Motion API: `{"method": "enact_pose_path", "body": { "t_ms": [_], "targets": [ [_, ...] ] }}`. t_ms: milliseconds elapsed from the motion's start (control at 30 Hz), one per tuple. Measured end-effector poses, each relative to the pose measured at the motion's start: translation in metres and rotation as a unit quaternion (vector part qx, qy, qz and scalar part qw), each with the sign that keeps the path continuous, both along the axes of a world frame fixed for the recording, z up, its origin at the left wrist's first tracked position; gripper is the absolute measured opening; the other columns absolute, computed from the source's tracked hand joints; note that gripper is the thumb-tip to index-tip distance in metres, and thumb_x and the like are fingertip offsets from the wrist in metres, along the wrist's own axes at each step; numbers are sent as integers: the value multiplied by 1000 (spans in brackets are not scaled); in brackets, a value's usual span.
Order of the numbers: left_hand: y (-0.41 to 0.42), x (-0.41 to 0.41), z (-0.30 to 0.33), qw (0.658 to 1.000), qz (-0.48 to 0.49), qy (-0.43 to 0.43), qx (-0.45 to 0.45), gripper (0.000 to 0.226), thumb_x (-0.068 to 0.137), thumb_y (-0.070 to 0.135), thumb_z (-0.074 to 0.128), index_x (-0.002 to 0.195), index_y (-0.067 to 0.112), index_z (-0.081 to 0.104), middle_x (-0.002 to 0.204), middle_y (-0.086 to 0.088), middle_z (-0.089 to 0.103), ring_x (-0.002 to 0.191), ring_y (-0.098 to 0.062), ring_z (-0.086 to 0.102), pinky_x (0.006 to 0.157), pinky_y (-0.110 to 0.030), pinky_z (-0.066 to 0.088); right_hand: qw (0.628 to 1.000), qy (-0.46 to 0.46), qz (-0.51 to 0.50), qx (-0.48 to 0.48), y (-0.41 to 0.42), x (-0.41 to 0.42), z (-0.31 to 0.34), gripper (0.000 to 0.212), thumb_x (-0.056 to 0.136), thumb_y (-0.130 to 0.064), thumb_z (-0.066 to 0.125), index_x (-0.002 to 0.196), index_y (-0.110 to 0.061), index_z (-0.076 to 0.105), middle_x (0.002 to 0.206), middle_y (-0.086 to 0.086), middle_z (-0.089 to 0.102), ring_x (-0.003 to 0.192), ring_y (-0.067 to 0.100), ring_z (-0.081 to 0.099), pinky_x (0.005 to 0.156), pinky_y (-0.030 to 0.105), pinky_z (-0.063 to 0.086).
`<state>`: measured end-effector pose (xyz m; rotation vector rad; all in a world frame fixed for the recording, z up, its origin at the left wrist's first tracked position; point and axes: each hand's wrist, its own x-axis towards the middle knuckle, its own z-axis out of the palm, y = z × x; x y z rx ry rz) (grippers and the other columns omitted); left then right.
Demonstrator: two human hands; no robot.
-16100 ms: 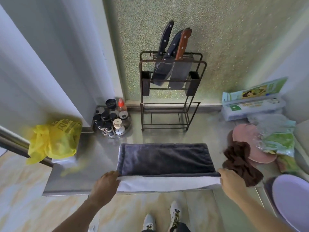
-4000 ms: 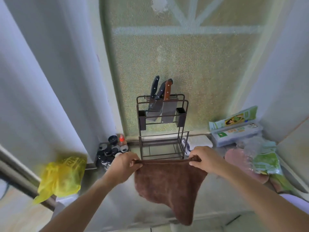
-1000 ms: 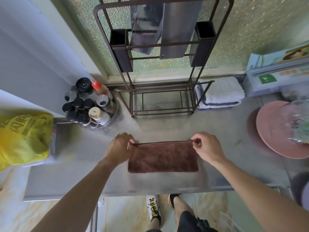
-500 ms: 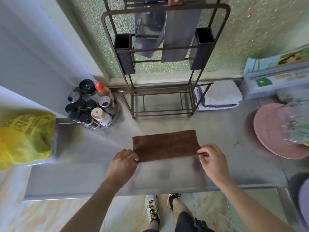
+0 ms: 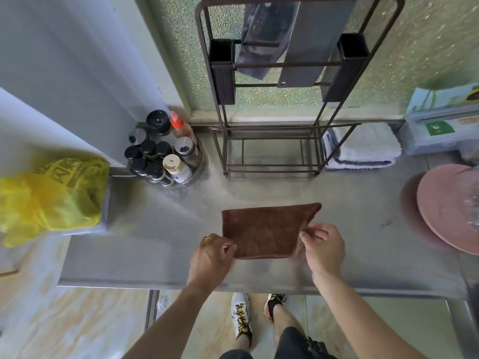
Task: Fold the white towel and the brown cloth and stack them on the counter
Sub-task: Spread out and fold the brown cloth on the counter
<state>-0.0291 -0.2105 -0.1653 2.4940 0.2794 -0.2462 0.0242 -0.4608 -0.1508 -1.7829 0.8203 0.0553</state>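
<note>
The brown cloth (image 5: 264, 229) lies folded into a flat rectangle on the steel counter (image 5: 363, 229), near its front edge. My left hand (image 5: 211, 257) pinches the cloth's near left corner. My right hand (image 5: 324, 248) grips its right side, where the edge is lifted and drawn inward. The white towel (image 5: 363, 147) sits folded at the back of the counter, to the right of the knife rack, apart from both hands.
A dark metal knife rack (image 5: 274, 99) with cleavers stands at the back centre. A cluster of spice bottles (image 5: 162, 154) is at the back left, a yellow plastic bag (image 5: 49, 195) at the far left. A pink plate (image 5: 451, 208) and boxes (image 5: 445, 123) are to the right.
The cloth went from a wide strip with both hands at its near corners to my right hand lifting the right edge and bringing it inward. The camera has come closer.
</note>
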Motion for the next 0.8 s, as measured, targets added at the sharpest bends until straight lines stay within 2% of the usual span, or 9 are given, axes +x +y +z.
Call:
{"method": "enact_pose_path", "body": {
  "t_ms": [100,167,233,333,400,533,633,700,800],
  "targets": [
    [-2,12,11,984,123,33,-128,19,96,34,60,88,25,74,78,8,76,71,-11,70,66,-31,57,992,-61,107,-27,48,-5,13,28,77,1,75,91,-20,63,86,-5,73,74,7,69,75,23,56],
    [-3,19,15,945,210,96,-232,25,98,36,56,86,21,72,76,6,77,71,-14,73,65,-31,55,979,-84,182,-28,81,-13,16,28,78,1,74,92,-21,63,86,-10,72,75,4,67,69,14,52],
    [0,23,9,908,262,148,-292,27,96,40,55,88,22,72,79,2,79,76,-18,75,70,-35,58,961,-79,264,-21,106,-25,7,28,80,0,73,95,-21,63,87,-12,71,78,2,67,67,13,51],
    [4,24,0,916,254,173,-258,32,92,51,55,89,24,70,83,-1,76,83,-23,72,77,-40,59,922,-45,383,-17,123,-44,-14,29,81,-12,76,101,-26,62,92,-14,71,84,1,67,74,18,55],
    [5,25,-1,923,252,174,-232,32,93,51,56,92,23,70,88,-2,74,86,-24,69,80,-40,56,906,-55,417,-38,120,-50,-21,30,81,-15,77,105,-25,62,101,-13,69,90,1,64,80,19,55],
    [0,28,1,945,219,146,-193,19,92,31,63,105,17,67,99,-4,75,92,-27,69,81,-37,56,912,-117,372,-131,93,-41,-20,21,85,-10,70,101,-23,64,98,-11,65,85,3,61,75,27,56],
    [-4,33,5,962,182,117,-165,23,93,24,63,116,20,61,95,2,69,91,-25,67,78,-32,52,925,-123,302,-195,74,-18,-23,29,85,-11,70,111,-21,63,104,-2,60,86,13,62,76,38,57],
    [-5,37,9,958,194,108,-183,29,93,25,64,122,24,59,94,4,66,89,-22,65,77,-30,51,924,-114,293,-216,67,2,-27,38,86,-14,70,122,-19,59,111,2,57,94,22,64,84,43,57],
    [-3,43,3,935,239,108,-238,29,93,22,63,121,31,59,101,1,73,87,-19,69,73,-28,52,903,-56,368,-216,63,36,-32,43,90,-23,67,132,-24,55,118,6,51,104,24,60,91,38,52]
  ]
}}
